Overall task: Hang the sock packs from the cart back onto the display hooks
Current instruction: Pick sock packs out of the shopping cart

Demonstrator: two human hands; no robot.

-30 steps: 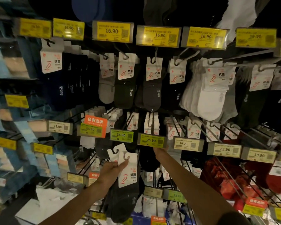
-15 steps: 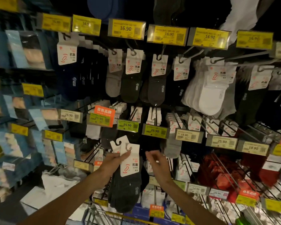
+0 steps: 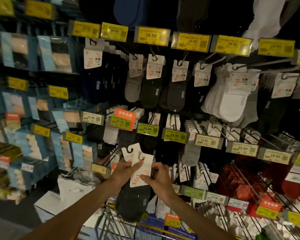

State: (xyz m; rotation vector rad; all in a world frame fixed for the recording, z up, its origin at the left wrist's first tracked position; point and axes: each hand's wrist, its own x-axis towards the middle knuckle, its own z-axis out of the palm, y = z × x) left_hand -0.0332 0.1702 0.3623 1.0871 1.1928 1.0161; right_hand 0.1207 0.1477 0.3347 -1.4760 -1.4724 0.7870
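Two sock packs (image 3: 140, 172) low-centre in view, stacked: white header cards up top, dark grey socks (image 3: 133, 203) dangling toward 6 o'clock. Rear card pokes out at 11 o'clock of the front one, hook cut-out showing. Neither card's on a peg, both are held in the air in front of the rack.

At 9 o'clock of the packs, left hand (image 3: 122, 172) grips the cards' left edge, thumb laid across the front card. At 3 o'clock, right hand (image 3: 160, 178) pinches the front card's right edge, thumb pressed on the card face, fingers curled behind. Both forearms come up from the bottom of frame.

Moving outward: at 12 o'clock, green 25.90 tag (image 3: 147, 129), w/ orange sign (image 3: 125, 118) just beside it at 11 o'clock. Higher up, a row of display hooks (image 3: 213, 60) carrying packs in grey, dark green, charcoal and black, under yellow 16.90 tags (image 3: 151, 36). At 1–2 o'clock, a thick bunch of white socks (image 3: 230, 104). At 3 o'clock, red socks (image 3: 241, 182) on the lower pegs. At 9–10 o'clock, blue boxed packs (image 3: 16, 49) on shelves, too blurred to read.

Down at 6 o'clock, wire cart (image 3: 109, 218) sits right under the dangling socks, w/ a white carton (image 3: 48, 203) at 7–8 o'clock beside it.
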